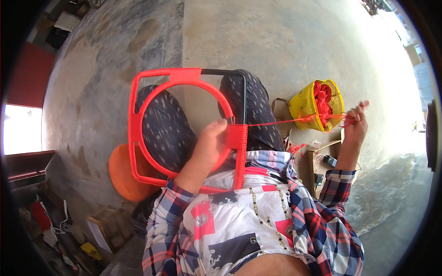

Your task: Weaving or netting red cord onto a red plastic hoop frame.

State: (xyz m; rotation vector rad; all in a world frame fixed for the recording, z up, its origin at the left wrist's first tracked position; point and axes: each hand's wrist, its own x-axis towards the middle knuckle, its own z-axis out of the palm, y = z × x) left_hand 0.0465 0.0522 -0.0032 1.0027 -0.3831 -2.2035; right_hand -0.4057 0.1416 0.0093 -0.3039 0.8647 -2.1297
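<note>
Across my lap lies a square frame (134,124) with a round ring inside it, mostly wrapped in red cord. Its upper right corner shows bare black bar. My left hand (212,140) is closed on the ring beside the wrapped band at the right side. From that band a red cord (281,122) runs taut to the right. My right hand (355,123), raised out to the side, grips this cord, with loose strands about its fingers. A yellow bucket (301,103) holding a heap of red cord (324,103) stands on the floor behind the stretched cord.
An orange round seat (124,172) shows left of my legs. Right of my lap are a cardboard box (307,170) with small black items and some red scraps (295,148). A wooden crate (108,227) and clutter lie at lower left. The floor is concrete.
</note>
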